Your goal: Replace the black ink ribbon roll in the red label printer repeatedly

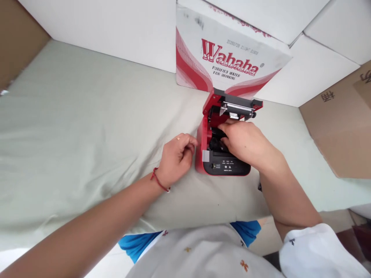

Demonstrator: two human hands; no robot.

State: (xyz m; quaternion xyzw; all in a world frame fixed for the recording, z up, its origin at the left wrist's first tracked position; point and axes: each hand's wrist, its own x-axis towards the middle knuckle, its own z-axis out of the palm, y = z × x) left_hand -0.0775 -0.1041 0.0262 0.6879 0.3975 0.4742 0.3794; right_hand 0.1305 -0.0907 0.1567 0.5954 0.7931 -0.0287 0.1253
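Observation:
A small red-and-black label printer (227, 166) stands on the cloth with its lid (239, 101) raised. A roller and a metal strip show on the lid's underside. My right hand (249, 144) reaches into the compartment from the right. Its thumb and fingers bend around dark parts (216, 143) inside, and the fingertips are partly hidden, so what they grip is unclear. My left hand (178, 156), with a red string bracelet at the wrist, rests beside the printer's left wall. Its fingers are curled in, knuckles at or very near the red side, and nothing shows in them.
Pale green cloth (72, 116) covers the table. Behind the printer stands a Wahaha water carton (232, 50), close to the open lid. White boxes (116, 31) line the back. A brown carton (339, 127) is at the right, and another brown surface (20, 42) at the far left.

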